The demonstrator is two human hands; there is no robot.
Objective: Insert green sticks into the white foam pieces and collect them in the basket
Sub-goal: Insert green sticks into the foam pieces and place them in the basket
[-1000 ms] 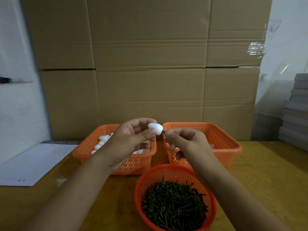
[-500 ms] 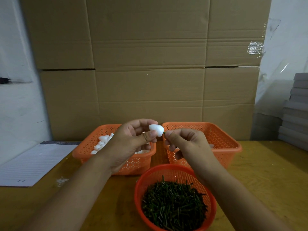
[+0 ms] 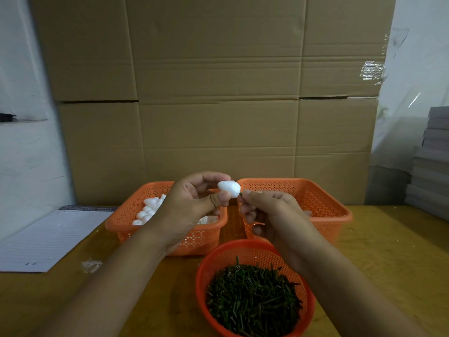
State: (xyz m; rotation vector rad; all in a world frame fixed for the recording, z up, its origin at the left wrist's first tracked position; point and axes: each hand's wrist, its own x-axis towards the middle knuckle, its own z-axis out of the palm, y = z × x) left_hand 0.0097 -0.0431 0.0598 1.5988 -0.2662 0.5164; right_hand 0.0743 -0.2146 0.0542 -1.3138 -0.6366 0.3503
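Observation:
My left hand (image 3: 192, 205) pinches a white foam piece (image 3: 228, 188) between thumb and fingers, raised above the two rectangular baskets. My right hand (image 3: 269, 210) pinches a green stick (image 3: 240, 193) whose tip meets the right side of the foam piece; only a sliver of the stick shows. The left orange basket (image 3: 126, 221) holds several white foam pieces (image 3: 148, 211). The right orange basket (image 3: 328, 207) sits behind my right hand, its inside mostly hidden. A round orange basket (image 3: 206, 266) full of green sticks (image 3: 252, 300) stands nearest me.
A lined paper sheet (image 3: 48, 237) lies at the left on the wooden table (image 3: 388, 251). A cardboard wall (image 3: 218, 93) rises behind the baskets. Grey stacked boards (image 3: 432, 156) stand at the right. A small white scrap (image 3: 91, 265) lies near the paper.
The gap between my right fingers and the foam piece has closed, so less of the green stick shows. Both hands stay in about the same place.

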